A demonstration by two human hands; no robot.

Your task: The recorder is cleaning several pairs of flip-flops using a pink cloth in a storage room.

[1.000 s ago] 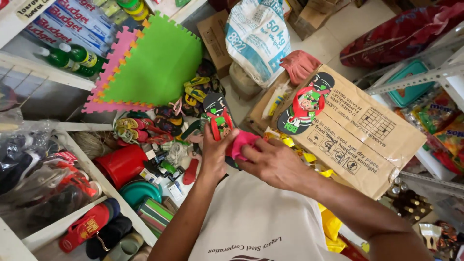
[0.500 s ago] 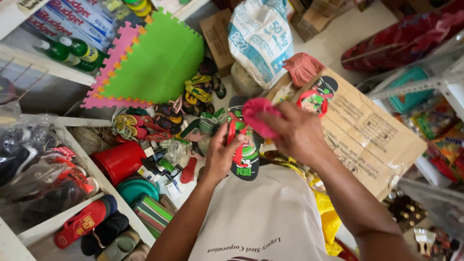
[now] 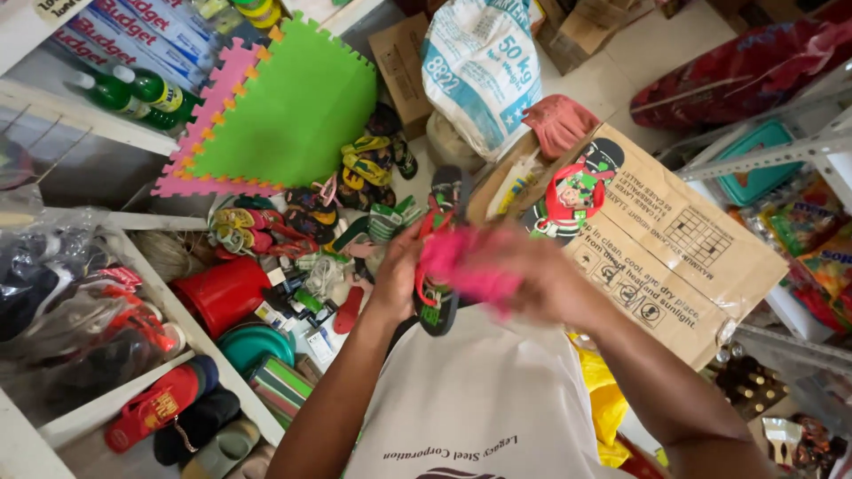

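Both hands (image 3: 479, 270) on flip-flop (image 3: 437, 293), shelf-hemmed

The pink cloth (image 3: 469, 270), held up beside the cardboard box half a second ago, has come down and now lies blurred across the dark flip-flop (image 3: 437, 266). The right hand (image 3: 546, 279) has swung in over it, meeting the left hand (image 3: 397, 279), which still grips the flip-flop, now raised slightly higher.
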